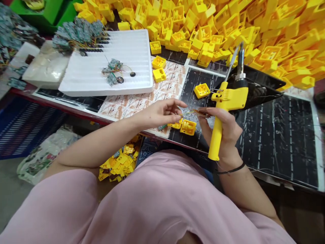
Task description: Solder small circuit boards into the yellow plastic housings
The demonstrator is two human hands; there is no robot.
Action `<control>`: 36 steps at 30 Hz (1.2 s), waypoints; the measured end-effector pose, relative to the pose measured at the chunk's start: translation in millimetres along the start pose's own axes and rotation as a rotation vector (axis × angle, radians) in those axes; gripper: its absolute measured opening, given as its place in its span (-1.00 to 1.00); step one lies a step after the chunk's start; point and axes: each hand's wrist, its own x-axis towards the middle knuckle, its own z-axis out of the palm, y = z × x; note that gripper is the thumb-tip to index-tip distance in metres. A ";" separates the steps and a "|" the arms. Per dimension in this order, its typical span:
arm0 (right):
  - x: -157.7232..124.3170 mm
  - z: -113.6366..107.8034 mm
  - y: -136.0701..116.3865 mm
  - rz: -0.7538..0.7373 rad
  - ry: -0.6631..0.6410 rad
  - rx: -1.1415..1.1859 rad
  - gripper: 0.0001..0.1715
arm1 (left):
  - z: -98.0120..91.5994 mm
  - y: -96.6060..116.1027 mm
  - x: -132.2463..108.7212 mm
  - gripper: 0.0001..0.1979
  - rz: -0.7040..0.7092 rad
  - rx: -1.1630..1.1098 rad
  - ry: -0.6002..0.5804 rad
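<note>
Soldering gun [227, 100] of glossy yellow plastic; tray [137, 61] of matt white foam

I wear a loose, pale pink top [142, 200] whose short, wide sleeves [61, 189] fall in soft folds. A thin black cord bracelet [231, 168] circles my right wrist [227, 159], and a bit of blue cloth [208, 177] shows below the top.

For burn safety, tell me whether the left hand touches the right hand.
Apart. The head view shows a gap between the left hand and the right hand, which grips the yellow soldering gun; thin wires cross the gap.
</note>
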 end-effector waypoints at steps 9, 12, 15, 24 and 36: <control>10.6 1.8 -27.3 0.395 0.031 0.486 -0.53 | 8.3 -16.6 0.8 -0.69 0.168 -0.020 0.031; 12.1 6.1 -27.5 0.421 0.066 0.544 -0.53 | 23.0 -21.2 -4.4 -0.67 0.283 0.246 -0.031; 11.2 9.2 -28.4 0.428 0.116 0.529 -0.53 | 34.8 -26.2 -5.1 -0.58 0.482 0.500 0.132; -2.7 16.1 -36.8 0.371 0.130 0.354 -0.57 | 48.6 -6.0 1.1 -0.78 0.534 0.075 0.472; -25.3 -11.4 -5.7 0.060 -0.120 0.061 -0.37 | 13.9 1.9 -9.9 -0.76 0.093 0.355 0.198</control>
